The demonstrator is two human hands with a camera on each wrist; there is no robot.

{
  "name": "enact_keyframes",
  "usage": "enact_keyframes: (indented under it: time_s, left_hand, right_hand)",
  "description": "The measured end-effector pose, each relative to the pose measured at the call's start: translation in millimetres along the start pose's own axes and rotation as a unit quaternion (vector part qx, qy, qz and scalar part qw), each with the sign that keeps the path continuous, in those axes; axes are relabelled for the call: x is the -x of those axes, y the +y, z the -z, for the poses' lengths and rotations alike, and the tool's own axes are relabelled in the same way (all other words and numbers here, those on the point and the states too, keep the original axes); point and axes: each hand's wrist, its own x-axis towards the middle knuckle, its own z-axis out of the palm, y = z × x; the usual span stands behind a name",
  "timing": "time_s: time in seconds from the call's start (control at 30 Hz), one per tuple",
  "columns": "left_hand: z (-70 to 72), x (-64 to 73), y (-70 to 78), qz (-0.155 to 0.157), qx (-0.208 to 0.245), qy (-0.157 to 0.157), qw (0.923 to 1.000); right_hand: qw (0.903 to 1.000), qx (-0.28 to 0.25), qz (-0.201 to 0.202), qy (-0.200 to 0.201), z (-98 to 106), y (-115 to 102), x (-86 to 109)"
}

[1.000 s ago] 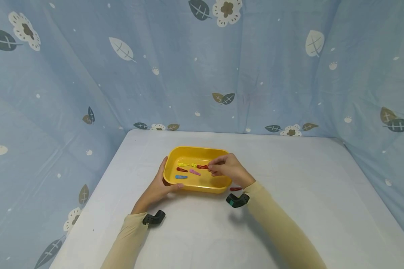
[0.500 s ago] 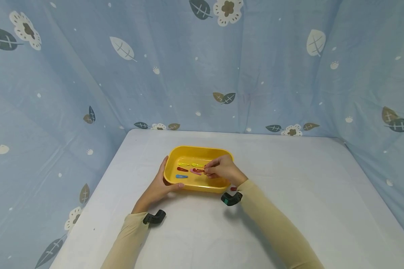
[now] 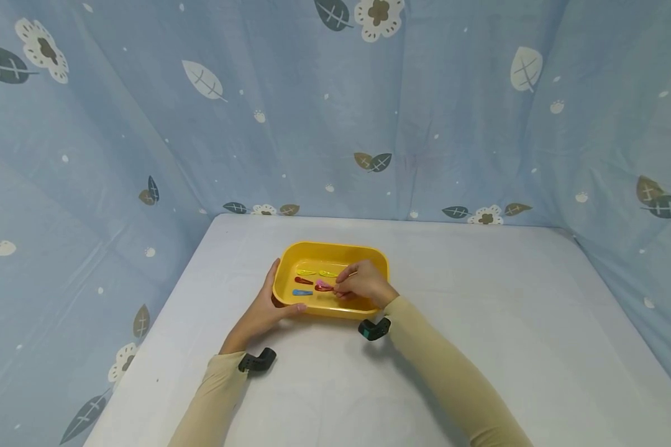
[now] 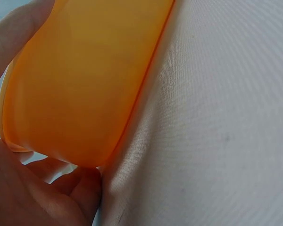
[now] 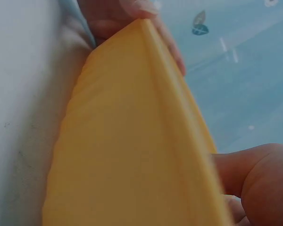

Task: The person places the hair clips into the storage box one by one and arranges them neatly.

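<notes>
My left hand grips the left end of a yellow plastic tray, thumb along its near rim. In the left wrist view, the fingers curl against the tray's end wall. Inside the tray, my right hand pinches a red snap hair clip low over the floor, close by a pink hair clip. Left of these lie a dark red hair clip and a blue hair clip. Two yellow hair clips lie farther back. The tray wall hides the right fingertips in the right wrist view.
The tray stands on a white-covered table. A blue patterned curtain hangs behind and to the sides of it. A black wrist device sits near the tray's front right corner.
My right hand has moved left and toward me inside the tray, carrying the red hair clip from beside a yellow one to the pink one. A red clip outside the tray has become hidden.
</notes>
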Motion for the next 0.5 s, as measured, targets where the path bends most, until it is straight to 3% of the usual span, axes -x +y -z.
enact_keyframes:
  time_s: [0.27,0.5]
  left_hand:
    - [0.3,-0.1,-0.8,-0.009,-0.006,-0.006,0.9999]
    - [0.3,-0.2,-0.2,-0.007,-0.001,-0.003,1.0000]
  right_hand:
    - [0.9997,0.022,0.007,-0.012,-4.2,6.5,-5.0]
    - [0.9994,0.030,-0.013,-0.006,-5.4,5.8,-7.1]
